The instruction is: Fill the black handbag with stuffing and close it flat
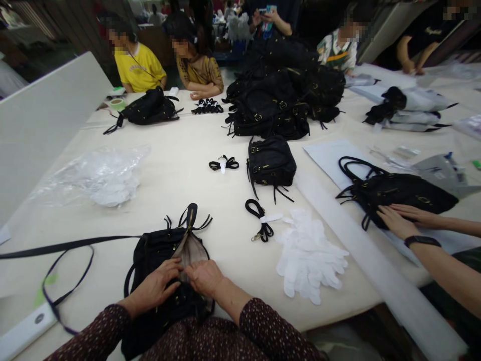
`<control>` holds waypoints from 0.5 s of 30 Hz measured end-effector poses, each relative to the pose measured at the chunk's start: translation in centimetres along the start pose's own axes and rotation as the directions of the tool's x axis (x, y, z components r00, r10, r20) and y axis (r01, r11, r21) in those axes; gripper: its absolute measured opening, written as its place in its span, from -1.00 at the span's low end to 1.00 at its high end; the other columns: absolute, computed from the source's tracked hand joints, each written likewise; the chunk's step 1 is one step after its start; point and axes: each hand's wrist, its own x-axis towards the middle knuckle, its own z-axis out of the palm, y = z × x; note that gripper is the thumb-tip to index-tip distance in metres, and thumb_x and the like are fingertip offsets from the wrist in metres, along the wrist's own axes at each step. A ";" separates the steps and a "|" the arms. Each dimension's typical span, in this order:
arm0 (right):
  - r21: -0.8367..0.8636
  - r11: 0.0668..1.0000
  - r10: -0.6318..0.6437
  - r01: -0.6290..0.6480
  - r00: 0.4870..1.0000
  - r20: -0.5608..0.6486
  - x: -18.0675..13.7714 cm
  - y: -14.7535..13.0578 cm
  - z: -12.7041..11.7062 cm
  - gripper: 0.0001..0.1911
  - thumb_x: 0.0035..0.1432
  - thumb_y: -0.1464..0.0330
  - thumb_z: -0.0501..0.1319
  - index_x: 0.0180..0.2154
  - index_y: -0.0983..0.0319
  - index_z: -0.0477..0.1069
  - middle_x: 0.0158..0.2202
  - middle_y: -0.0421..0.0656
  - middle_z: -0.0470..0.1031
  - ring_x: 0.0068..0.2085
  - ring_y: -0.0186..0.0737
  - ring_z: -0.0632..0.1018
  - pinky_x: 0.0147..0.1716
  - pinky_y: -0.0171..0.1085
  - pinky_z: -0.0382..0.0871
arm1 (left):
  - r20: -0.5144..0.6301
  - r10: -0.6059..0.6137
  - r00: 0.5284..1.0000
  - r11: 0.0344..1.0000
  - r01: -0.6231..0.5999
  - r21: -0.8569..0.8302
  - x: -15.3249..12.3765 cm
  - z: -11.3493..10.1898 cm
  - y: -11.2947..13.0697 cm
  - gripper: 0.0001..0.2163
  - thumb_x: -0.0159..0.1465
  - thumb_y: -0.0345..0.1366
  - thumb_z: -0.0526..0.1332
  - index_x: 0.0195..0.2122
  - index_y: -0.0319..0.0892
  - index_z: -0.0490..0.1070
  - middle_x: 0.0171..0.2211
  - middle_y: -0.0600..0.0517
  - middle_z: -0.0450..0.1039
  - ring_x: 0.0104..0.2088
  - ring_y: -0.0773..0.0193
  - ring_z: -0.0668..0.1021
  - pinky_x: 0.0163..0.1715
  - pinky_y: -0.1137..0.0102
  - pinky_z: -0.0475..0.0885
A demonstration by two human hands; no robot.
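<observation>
A black handbag (150, 250) lies in front of me at the table's near edge, its zip opening apart and the beige lining (193, 249) showing. My left hand (160, 286) grips the left edge of this opening, fingertips over the rim. Opposite it, my right hand (206, 276) is closed on the right edge, by the lining; some of its fingers are hidden inside. A bundled black strap (265, 225) with a white wrap lies right of the bag, beside a pile of white strips (310, 255).
A smaller black bag (272, 160) and another bundled strap (223, 164) lie farther back, before a heap of black bags (278, 95). Clear plastic (108, 173) lies left. At right, a co-worker's hands (408, 218) touch a black handbag (398, 190). Other people sit across the table.
</observation>
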 end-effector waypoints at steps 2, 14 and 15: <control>0.011 1.000 0.010 -0.010 1.000 -0.004 -0.2 0.1 0.2 -0.74 0.25 0.25 0.09 -0.08 0.22 0.36 -0.29 -0.10 0.56 -0.32 -0.11 0.57 -0.41 -0.19 0.47 | -0.003 -0.001 1.000 1.000 0.001 0.002 0.0 0.1 0.0 -0.77 0.34 -0.18 0.08 -0.13 -0.08 0.47 0.10 -0.03 0.48 0.28 0.07 0.30 0.29 0.03 0.27; 0.006 1.000 0.006 -0.006 1.000 0.019 0.3 -0.2 -0.2 -0.74 0.23 0.25 0.11 -0.11 0.24 0.40 -0.24 -0.10 0.56 -0.24 -0.09 0.55 -0.32 -0.17 0.50 | -0.068 0.040 0.997 0.998 -0.037 0.053 -0.3 1.3 -1.3 -0.74 0.32 -0.15 0.11 -0.05 -0.04 0.48 0.09 -0.02 0.50 0.24 0.07 0.37 0.22 0.08 0.39; -0.005 1.000 0.008 -0.008 1.000 0.021 0.4 -0.4 -0.2 -0.75 0.23 0.28 0.11 -0.11 0.24 0.41 -0.23 -0.11 0.57 -0.23 -0.09 0.55 -0.33 -0.17 0.50 | -0.077 0.043 0.996 0.997 -0.038 0.068 -0.3 1.6 -1.6 -0.74 0.32 -0.14 0.12 -0.05 -0.01 0.48 0.10 0.00 0.50 0.24 0.08 0.38 0.21 0.09 0.40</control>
